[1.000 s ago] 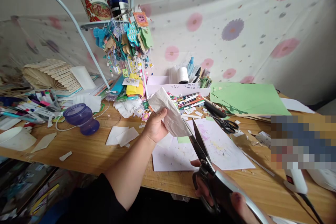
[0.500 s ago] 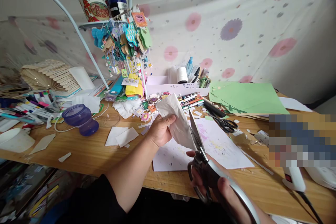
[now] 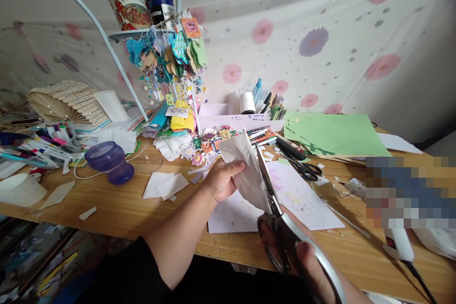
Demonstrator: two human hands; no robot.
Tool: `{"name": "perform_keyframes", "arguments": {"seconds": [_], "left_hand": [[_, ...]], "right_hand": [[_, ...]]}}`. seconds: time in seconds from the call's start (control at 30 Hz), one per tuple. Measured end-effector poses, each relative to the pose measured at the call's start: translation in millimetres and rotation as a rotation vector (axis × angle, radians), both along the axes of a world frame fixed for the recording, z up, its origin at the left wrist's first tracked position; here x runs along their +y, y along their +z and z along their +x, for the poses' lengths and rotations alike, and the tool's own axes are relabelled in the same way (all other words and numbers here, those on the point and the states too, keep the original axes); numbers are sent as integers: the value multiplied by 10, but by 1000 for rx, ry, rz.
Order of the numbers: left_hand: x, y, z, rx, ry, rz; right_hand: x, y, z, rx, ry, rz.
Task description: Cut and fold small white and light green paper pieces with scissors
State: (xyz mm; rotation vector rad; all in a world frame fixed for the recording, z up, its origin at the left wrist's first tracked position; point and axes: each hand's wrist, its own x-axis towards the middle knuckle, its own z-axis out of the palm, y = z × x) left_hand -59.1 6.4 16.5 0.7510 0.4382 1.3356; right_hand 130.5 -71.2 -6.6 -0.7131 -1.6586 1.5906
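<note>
My left hand (image 3: 226,175) pinches a folded white sheet (image 3: 245,166), paper or thin film, with the thumb on top. It is held up over the front middle of the table. My right hand (image 3: 306,261) grips a large pair of scissors (image 3: 285,228) by its dark and silver handles. The blades point up and away, slightly parted, along the right edge of the white sheet. Whether the sheet lies between the blades is hard to make out. Below them lies a white paper (image 3: 302,204) with pink and yellow smudges.
Cut white scraps (image 3: 171,185) and a purple cup (image 3: 109,164) lie left. Behind are small paper cutouts (image 3: 210,142) and colored pencils (image 3: 261,135). Black scissors (image 3: 306,170), green sheets (image 3: 338,133) and a white glue gun (image 3: 399,242) are at right. Hanging ornaments (image 3: 164,57) dangle from a stand.
My left hand and the white sheet have shifted slightly right and down toward the scissors. The scissor blades look closer together, now along the sheet's edge.
</note>
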Motion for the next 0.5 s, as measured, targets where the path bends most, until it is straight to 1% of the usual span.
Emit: {"name": "perform_keyframes", "arguments": {"seconds": [0.2, 0.33, 0.5], "left_hand": [[-18, -4, 40, 12, 0, -2], [-26, -14, 49, 34, 8, -9], [-33, -26, 64, 34, -22, -3]], "right_hand": [[26, -57, -65, -14, -70, 38], [48, -17, -72, -1, -80, 21], [75, 10, -104, 41, -93, 25]]}}
